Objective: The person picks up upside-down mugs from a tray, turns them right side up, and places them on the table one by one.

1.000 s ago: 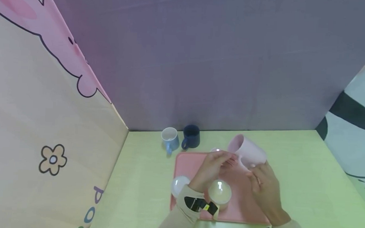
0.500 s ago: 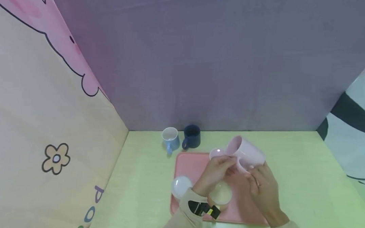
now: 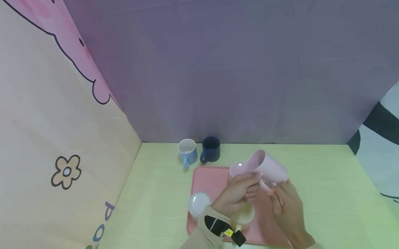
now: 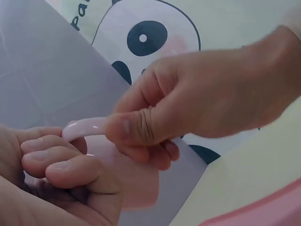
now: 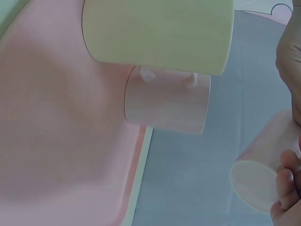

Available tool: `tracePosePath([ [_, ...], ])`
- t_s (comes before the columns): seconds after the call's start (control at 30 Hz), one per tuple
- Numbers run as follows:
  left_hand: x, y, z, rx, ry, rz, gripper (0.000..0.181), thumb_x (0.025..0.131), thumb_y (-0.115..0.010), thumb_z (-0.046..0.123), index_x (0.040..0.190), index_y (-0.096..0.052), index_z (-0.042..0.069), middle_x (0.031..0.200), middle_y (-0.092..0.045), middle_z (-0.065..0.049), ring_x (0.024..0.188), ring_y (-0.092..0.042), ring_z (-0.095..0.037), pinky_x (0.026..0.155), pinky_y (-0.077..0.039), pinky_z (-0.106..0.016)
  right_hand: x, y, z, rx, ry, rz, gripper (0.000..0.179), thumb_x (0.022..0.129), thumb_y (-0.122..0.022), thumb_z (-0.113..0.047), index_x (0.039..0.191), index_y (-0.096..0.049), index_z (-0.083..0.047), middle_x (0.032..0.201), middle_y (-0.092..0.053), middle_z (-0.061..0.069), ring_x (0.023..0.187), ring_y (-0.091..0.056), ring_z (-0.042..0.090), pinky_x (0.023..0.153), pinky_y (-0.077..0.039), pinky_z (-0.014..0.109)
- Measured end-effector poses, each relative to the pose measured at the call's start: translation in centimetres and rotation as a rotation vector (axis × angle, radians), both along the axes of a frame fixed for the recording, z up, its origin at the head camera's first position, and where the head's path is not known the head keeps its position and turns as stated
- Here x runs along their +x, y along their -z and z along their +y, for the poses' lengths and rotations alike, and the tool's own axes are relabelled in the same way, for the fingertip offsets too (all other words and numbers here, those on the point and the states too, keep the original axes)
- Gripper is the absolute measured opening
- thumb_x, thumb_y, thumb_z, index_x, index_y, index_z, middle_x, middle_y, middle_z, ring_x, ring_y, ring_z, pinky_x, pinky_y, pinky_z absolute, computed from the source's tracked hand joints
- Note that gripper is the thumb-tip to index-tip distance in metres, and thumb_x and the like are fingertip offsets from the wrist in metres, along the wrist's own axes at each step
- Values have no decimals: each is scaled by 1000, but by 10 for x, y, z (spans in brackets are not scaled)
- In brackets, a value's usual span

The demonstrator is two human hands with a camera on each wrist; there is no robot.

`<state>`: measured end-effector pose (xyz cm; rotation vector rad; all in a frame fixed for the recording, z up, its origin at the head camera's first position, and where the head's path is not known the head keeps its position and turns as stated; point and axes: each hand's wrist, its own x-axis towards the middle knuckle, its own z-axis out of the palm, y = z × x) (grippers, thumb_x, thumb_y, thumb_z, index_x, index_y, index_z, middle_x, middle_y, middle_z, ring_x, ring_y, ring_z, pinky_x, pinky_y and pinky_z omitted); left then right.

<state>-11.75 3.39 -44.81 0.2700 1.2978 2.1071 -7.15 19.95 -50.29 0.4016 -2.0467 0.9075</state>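
Above the tray, a pale pink mug [image 3: 273, 170] is held tilted, its mouth facing up and left in the head view. My right hand [image 3: 287, 208] pinches the mug's handle near the base end, thumb on the outside. At the rim end, my left hand [image 3: 237, 192] grips with thumb and forefinger, the other fingers curled in. The left wrist view shows the handle [image 4: 87, 127] stretching between both hands. A second pink mug [image 5: 169, 101] stands at the tray's back edge, behind a cream-yellow mug [image 5: 157, 35].
The pink tray [image 3: 207, 178] lies under both hands. On its left side is a white mug [image 3: 198, 204], partly behind the left forearm. A light blue mug [image 3: 188, 153] and a navy mug [image 3: 211, 149] stand on the table by the back wall [image 3: 234, 85].
The held mug has dropped slightly and shifted a little left with the right hand. My left hand has moved slightly down, its fingers curling in more, uncovering the pink mug behind.
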Motion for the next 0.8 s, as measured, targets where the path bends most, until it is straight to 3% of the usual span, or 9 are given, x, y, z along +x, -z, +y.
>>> tracePosePath([
  [0.2,1,0,-2,66,35,-62,14,107,-53,21,98,-62,16,59,-38,12,50,-35,-1,48,-29,-13,0,5,-1,-20,-25,-4,53,99,-52,-47,77,-68,-2,82,-63,8,82,-49,12,74,-43,20],
  [0.4,1,0,-2,30,28,-7,16,108,-51,17,96,-61,15,59,-39,10,53,-39,-3,53,-34,-15,-2,7,-1,-17,-64,-8,47,100,-55,-42,82,-71,-2,88,-65,8,87,-52,13,78,-44,20],
  [0.47,2,-1,-2,1,10,12,14,107,-51,16,100,-63,11,60,-42,9,56,-43,-3,57,-39,-16,-2,8,-1,-13,-78,-26,37,100,-60,-35,85,-72,-3,91,-66,8,90,-53,13,84,-43,17],
  [0.63,3,-3,-3,-61,-40,44,14,106,-53,16,100,-63,8,60,-43,8,62,-56,-4,66,-49,-18,0,11,0,-23,-129,-89,27,97,-67,-26,98,-73,0,99,-71,13,104,-58,11,116,-35,17],
  [0.67,3,-3,-3,-73,-50,49,14,106,-54,15,98,-63,9,60,-42,8,64,-58,-4,69,-51,-19,1,11,1,-29,-140,-98,29,98,-66,-27,101,-73,0,102,-72,15,108,-59,8,118,-33,17],
  [0.73,3,-3,-3,-110,-71,74,18,106,-54,16,89,-61,12,59,-40,8,67,-60,-5,73,-50,-21,3,12,2,-34,-149,-148,19,94,-71,-14,107,-72,0,107,-73,18,117,-58,-1,119,-31,15],
  [0.8,2,-3,-3,-142,-81,94,23,106,-54,18,85,-59,13,59,-38,8,70,-63,-6,78,-51,-23,5,12,3,-50,-165,-172,25,88,-73,-1,113,-71,0,111,-73,20,119,-56,-7,112,-36,9],
])
